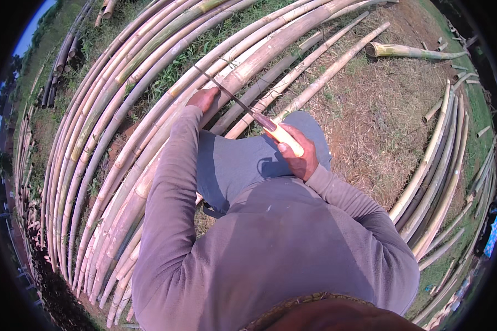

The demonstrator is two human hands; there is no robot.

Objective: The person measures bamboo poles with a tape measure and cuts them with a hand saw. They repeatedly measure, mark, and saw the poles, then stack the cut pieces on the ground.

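Note:
My right hand [300, 152] is closed round the pale yellow handle of a long-bladed tool [238, 102]. Its dark, narrow blade is seen almost edge-on and slants up and left across a thick bamboo pole [270, 52]. Whether it is a machete or a saw, I cannot tell. On the near side of the blade, my left hand [204, 99] is closed against the same thick pole, with its fingertips partly hidden. Thinner bamboo poles [337, 67] lie beside it, close to my knees.
A broad row of long bamboo poles [102, 129] runs along my left over grass. More bamboo poles [439, 165] are stacked on the right. A cut bamboo piece [406, 51] lies at the upper right on dry, straw-covered ground [370, 121].

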